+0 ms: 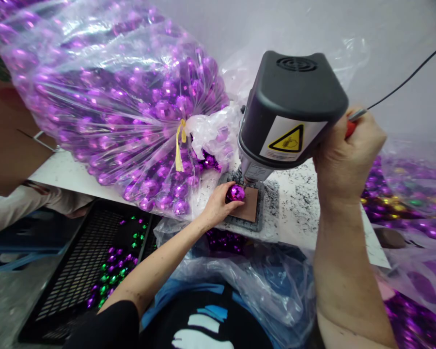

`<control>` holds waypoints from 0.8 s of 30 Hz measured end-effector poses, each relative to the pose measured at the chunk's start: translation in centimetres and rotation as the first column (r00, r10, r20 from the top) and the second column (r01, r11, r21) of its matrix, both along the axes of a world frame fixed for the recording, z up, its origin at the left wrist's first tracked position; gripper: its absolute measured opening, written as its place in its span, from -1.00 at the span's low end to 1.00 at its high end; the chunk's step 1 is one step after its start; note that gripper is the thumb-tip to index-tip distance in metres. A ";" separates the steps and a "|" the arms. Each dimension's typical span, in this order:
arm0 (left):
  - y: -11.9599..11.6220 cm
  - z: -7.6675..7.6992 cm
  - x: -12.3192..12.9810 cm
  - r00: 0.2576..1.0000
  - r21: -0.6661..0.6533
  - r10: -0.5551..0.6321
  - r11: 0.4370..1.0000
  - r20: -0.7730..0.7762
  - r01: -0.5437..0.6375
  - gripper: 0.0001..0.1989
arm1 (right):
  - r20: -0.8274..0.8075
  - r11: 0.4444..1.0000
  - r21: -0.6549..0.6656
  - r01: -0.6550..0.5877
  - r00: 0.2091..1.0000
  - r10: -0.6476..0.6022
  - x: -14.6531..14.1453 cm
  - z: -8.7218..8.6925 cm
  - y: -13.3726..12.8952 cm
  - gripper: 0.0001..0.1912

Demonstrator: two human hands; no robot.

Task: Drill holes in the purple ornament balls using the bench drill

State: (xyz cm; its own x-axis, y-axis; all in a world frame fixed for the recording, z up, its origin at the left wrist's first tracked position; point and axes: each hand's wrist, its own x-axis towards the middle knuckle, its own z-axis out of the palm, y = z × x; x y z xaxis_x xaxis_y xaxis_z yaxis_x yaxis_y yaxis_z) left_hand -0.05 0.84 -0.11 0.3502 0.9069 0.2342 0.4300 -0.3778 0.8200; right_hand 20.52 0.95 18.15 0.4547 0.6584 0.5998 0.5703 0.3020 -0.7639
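Observation:
My left hand (221, 203) grips a shiny purple faceted ball (236, 193) between thumb and fingers. The ball sits at the left edge of a brown square pad (247, 206) on the grey machine base (259, 224). Just above and right of the ball is the lower end of a black bench drill press (294, 92) with a yellow warning label. My right hand (361, 145) is wrapped round the press's feed lever, whose metal and red parts show between the fingers. Whether the tool tip touches the ball cannot be made out.
A large tied clear bag (131, 97) of purple balls bulges over the table (298, 213), which is strewn with dark shavings. A black crate (69, 261) with green and purple balls stands below left. A plastic bag (276, 286) hangs at my lap. Another person's sleeve (10, 206) is at left.

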 end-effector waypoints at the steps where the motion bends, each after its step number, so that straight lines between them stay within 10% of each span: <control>1: 0.0 0.0 0.1 0.999 0.042 -0.006 0.999 -0.033 0.008 -0.42 | -0.007 1.000 0.004 -0.008 1.000 0.008 0.0 0.0 0.0 -0.47; 24: -2.1 -0.2 3.8 0.949 0.243 0.229 0.954 -0.217 -0.174 -0.62 | 0.142 0.989 0.129 0.073 0.986 -0.091 -0.6 -0.1 -0.7 -0.38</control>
State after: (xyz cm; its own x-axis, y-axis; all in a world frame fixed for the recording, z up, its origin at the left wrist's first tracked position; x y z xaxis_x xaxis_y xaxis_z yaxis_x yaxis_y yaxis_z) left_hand 3.72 -1.31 -0.27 0.2358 0.9005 0.3653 0.6893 -0.4199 0.5903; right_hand 19.93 0.20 18.02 0.4047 0.5394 0.7384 0.7007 0.3359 -0.6294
